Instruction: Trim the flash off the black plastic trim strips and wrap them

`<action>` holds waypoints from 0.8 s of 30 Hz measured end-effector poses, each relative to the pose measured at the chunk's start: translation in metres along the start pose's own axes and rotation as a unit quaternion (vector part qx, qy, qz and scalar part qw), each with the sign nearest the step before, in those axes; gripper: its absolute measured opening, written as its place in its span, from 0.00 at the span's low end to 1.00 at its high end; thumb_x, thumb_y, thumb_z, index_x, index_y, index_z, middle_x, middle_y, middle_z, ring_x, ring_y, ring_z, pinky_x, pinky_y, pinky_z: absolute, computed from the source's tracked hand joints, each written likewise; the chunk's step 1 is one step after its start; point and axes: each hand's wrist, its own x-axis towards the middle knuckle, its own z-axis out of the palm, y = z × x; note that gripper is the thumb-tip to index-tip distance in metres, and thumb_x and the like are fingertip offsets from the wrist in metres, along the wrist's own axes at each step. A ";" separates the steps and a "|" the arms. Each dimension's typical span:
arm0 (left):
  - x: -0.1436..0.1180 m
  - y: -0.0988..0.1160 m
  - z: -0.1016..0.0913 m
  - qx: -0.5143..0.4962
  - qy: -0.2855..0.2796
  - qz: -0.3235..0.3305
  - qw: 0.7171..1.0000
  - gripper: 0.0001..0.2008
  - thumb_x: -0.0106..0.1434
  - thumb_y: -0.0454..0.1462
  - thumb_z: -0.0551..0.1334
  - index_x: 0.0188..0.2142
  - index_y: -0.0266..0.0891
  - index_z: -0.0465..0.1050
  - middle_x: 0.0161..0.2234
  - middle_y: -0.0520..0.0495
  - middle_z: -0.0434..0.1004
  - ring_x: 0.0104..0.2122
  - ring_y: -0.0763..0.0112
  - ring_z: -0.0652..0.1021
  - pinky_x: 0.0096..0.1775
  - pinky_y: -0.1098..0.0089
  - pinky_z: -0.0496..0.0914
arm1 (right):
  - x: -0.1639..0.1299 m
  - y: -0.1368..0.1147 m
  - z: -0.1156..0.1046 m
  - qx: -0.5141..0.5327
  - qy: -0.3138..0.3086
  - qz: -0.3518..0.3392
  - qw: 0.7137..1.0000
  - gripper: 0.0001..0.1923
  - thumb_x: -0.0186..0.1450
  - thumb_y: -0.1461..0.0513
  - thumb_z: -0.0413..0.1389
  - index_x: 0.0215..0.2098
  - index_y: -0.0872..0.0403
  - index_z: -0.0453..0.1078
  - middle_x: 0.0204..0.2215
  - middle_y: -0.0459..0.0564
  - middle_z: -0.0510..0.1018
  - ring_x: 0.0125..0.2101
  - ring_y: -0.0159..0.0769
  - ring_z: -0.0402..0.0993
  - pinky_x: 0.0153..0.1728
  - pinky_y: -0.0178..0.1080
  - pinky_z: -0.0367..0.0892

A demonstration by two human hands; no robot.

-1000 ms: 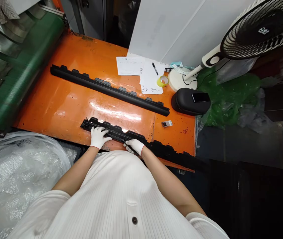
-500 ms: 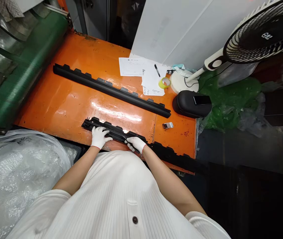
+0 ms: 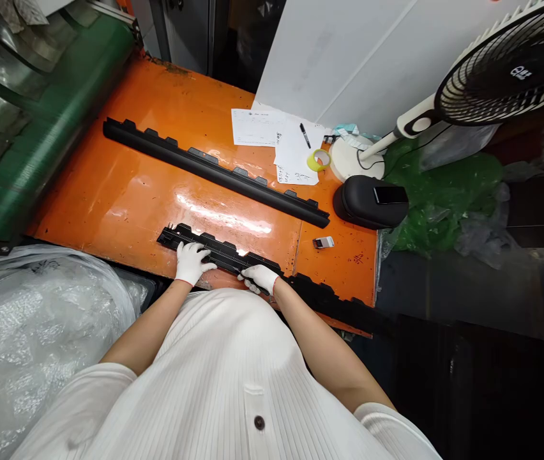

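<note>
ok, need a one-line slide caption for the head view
Gloved left hand and right hand rest on a long black plastic trim strip at the near edge of an orange table.

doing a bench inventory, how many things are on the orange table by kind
black plastic strips: 2, near strip under the left hand and right hand, far strip
paper sheets: 3, overlapping
marker: 1
yellow tape roll: 1
black case: 1
small metal clip: 1
total: 9
</note>
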 end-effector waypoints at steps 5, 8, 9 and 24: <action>0.000 -0.001 0.002 -0.001 0.006 0.005 1.000 0.22 0.61 0.54 0.78 0.50 0.50 0.90 0.58 0.39 0.83 0.62 0.38 0.75 0.71 0.35 0.57 | 0.002 0.003 -0.005 -0.003 -0.008 0.008 1.000 0.17 0.80 0.60 0.55 0.36 0.59 0.77 0.16 0.44 0.70 0.14 0.28 0.61 0.14 0.31 0.55; 0.000 -0.001 0.003 0.000 0.009 0.006 1.000 0.22 0.61 0.55 0.78 0.50 0.51 0.89 0.58 0.39 0.83 0.62 0.38 0.75 0.71 0.35 0.56 | 0.004 0.006 -0.008 0.001 -0.016 -0.003 1.000 0.16 0.79 0.58 0.57 0.37 0.58 0.78 0.17 0.44 0.70 0.15 0.28 0.62 0.13 0.31 0.55; 0.000 -0.001 0.003 0.000 0.009 0.005 1.000 0.22 0.61 0.55 0.78 0.50 0.50 0.89 0.59 0.39 0.83 0.62 0.38 0.75 0.71 0.34 0.56 | 0.005 0.007 -0.008 0.000 -0.019 -0.008 1.000 0.15 0.79 0.58 0.58 0.37 0.58 0.78 0.17 0.44 0.71 0.15 0.28 0.62 0.13 0.31 0.55; -0.001 0.000 0.002 -0.011 0.005 -0.003 1.000 0.22 0.61 0.55 0.78 0.50 0.52 0.89 0.60 0.40 0.82 0.64 0.38 0.74 0.72 0.32 0.54 | 0.003 0.014 -0.019 -0.061 -0.071 -0.069 0.993 0.13 0.73 0.55 0.63 0.39 0.57 0.79 0.19 0.44 0.73 0.16 0.30 0.62 0.16 0.33 0.57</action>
